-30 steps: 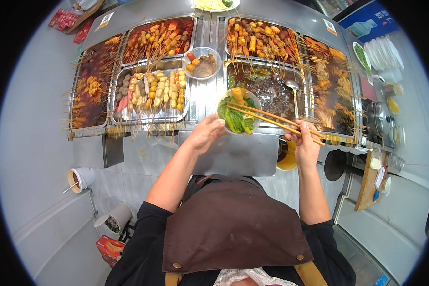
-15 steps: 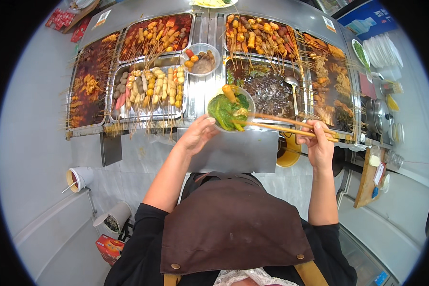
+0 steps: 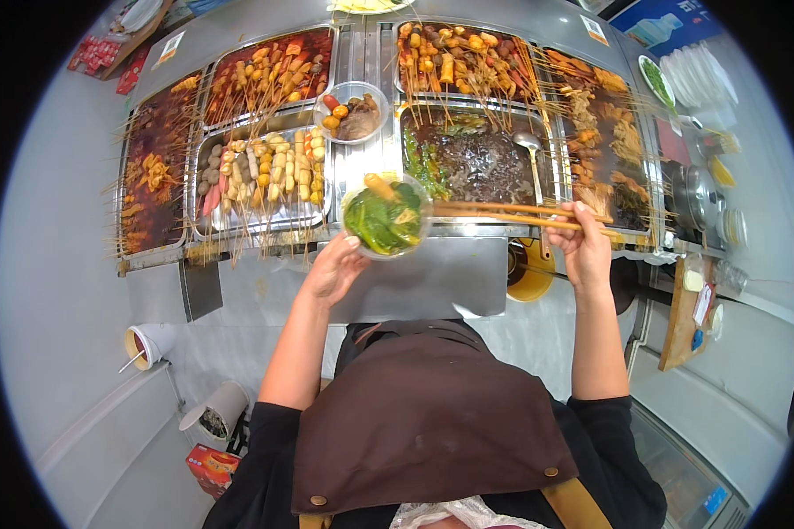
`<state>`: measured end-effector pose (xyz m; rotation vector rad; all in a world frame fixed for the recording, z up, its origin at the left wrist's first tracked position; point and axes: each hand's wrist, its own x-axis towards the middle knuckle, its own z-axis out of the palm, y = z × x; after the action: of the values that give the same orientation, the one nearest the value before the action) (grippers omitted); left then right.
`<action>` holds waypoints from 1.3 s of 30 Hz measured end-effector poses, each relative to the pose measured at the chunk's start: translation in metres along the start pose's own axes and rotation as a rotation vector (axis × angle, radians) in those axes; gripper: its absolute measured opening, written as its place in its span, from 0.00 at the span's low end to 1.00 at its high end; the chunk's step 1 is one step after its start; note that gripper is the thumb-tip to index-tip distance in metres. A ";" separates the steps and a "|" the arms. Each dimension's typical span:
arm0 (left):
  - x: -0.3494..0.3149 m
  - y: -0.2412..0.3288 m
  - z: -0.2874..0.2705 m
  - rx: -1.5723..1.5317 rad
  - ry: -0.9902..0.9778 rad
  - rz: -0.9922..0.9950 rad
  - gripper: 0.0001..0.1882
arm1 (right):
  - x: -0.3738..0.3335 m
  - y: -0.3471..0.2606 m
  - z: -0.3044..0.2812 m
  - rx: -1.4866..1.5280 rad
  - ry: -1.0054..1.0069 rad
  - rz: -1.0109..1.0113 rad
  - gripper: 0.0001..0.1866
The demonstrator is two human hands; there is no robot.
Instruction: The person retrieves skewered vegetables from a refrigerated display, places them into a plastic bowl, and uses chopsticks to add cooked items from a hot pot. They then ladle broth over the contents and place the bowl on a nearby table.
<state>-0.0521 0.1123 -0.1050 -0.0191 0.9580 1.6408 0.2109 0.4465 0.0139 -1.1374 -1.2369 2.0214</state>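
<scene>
My left hand [image 3: 335, 267] grips the rim of a clear plastic bowl [image 3: 426, 212] at its lower left side. Leafy greens [image 3: 384, 219] fill the bowl, and a pale orange sausage-like piece [image 3: 379, 186] stands at its top edge. In my right hand [image 3: 584, 244] is a pair of long wooden chopsticks [image 3: 520, 212], held level and pointing left, with their tips at the bowl's right side. A second clear bowl [image 3: 351, 113] rests on the metal strip between the trays, holding brown, orange and red pieces. Right of my bowl lies a pan of dark bubbling broth [image 3: 485, 163] with greens along its left.
Trays of skewers surround the broth, one with pale balls and rolls [image 3: 273, 172]; many sticks jut over the front edge. A metal ladle [image 3: 531, 154] leans in the broth pan. Stacked white plates [image 3: 699, 78] and a steel pot [image 3: 699, 198] stand at the right. A yellow bucket [image 3: 531, 273] is below the counter.
The bowl of greens and my left hand have shifted left. The chopsticks are drawn slightly out of the greens toward the bowl's right rim. The whole view has turned a little.
</scene>
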 end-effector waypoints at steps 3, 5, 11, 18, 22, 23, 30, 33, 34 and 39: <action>-0.010 -0.004 -0.011 -0.014 0.066 0.015 0.28 | 0.018 0.033 0.000 -0.060 0.161 -0.137 0.16; -0.014 -0.006 -0.014 -0.033 0.088 0.023 0.29 | 0.038 0.064 0.011 -0.063 0.215 -0.072 0.18; -0.020 -0.010 -0.017 -0.073 0.139 0.031 0.27 | 0.073 0.120 0.049 -0.099 0.031 -0.117 0.18; -0.020 -0.014 -0.012 -0.076 0.186 0.037 0.27 | 0.090 0.140 0.062 -0.142 0.141 -0.193 0.17; -0.015 -0.013 -0.011 -0.062 0.183 0.045 0.28 | 0.090 0.138 0.037 0.060 0.312 -0.034 0.17; -0.014 -0.013 -0.011 -0.061 0.181 0.048 0.28 | 0.089 0.137 0.029 0.115 0.354 0.032 0.17; 0.001 -0.004 -0.007 -0.014 0.148 0.060 0.28 | 0.068 0.116 -0.011 0.283 0.373 0.033 0.15; 0.010 0.002 -0.001 0.013 0.123 0.068 0.27 | 0.059 0.091 -0.025 0.287 0.337 -0.039 0.14; 0.014 0.004 0.001 0.028 0.108 0.080 0.26 | 0.057 0.082 -0.030 0.272 0.343 -0.058 0.14; 0.038 0.012 0.014 0.035 0.056 0.088 0.24 | 0.053 0.045 -0.047 0.238 0.333 -0.128 0.16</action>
<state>-0.0677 0.1514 -0.1069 0.0008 1.0430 1.7116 0.2234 0.4876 -0.0580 -1.1858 -0.8561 1.7427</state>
